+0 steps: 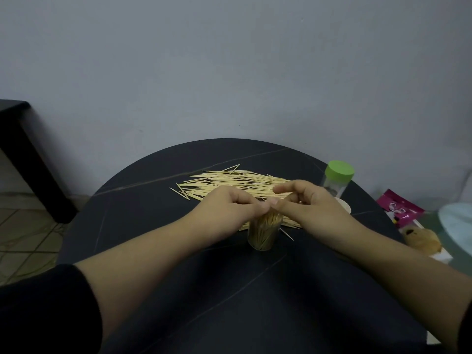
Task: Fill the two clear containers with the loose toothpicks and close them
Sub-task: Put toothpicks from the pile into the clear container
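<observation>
Jar (263,236) open, close in: I see hands together at mouth. L hand (229,209) curled at rim, grip unclear; R hand (310,204) pinches toothpicks (286,197), prob. for loading.

Light is dim, flat and cool, and its source cannot be told. The grey wall (229,60) looks grainy. The dark tabletop (143,208) shows only a faint sheen; the pale toothpicks (229,178) stand out brightest. Shadows under the left hand (229,208) and right hand (314,203) are soft. Wide-angle distortion bends the edges; the black sleeve (46,310) loses all detail.
</observation>
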